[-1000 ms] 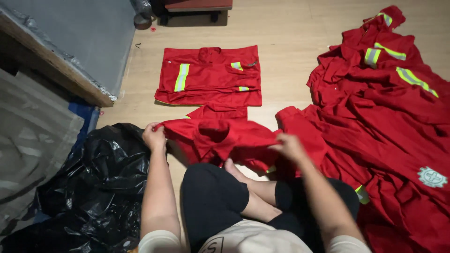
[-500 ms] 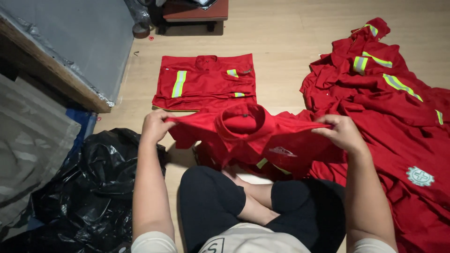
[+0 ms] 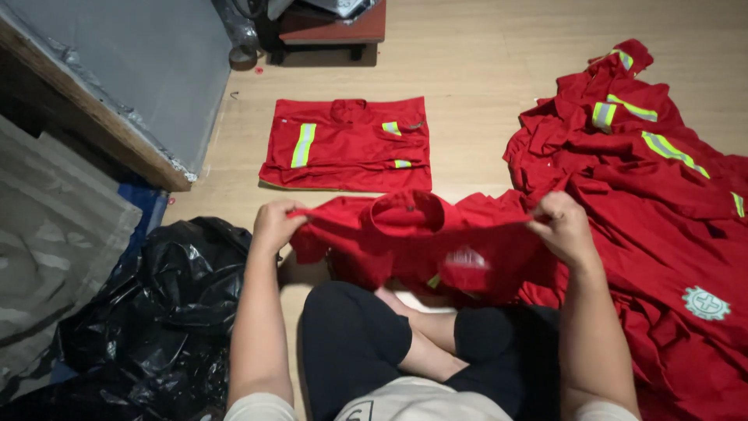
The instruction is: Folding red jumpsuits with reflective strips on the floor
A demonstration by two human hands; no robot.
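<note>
Left hand (image 3: 274, 224): we see its grip closed on one shoulder edge of the red work shirt (image 3: 421, 245).
Right hand (image 3: 562, 226): its grip is closed on the opposite shoulder edge, level with the left.
Red work shirt: we find it stretched between both hands, collar up in the middle, body hanging down over the crossed legs (image 3: 374, 343) above the wooden floor (image 3: 483, 70).
Folded shirt (image 3: 347, 144): flat on the floor beyond the hands, reflective stripes showing, apart from the held one.
Pile of red garments (image 3: 662, 210): heaped to the right, touching the held shirt's far edge.
Black plastic bag (image 3: 156, 312): crumpled beside the left forearm.
</note>
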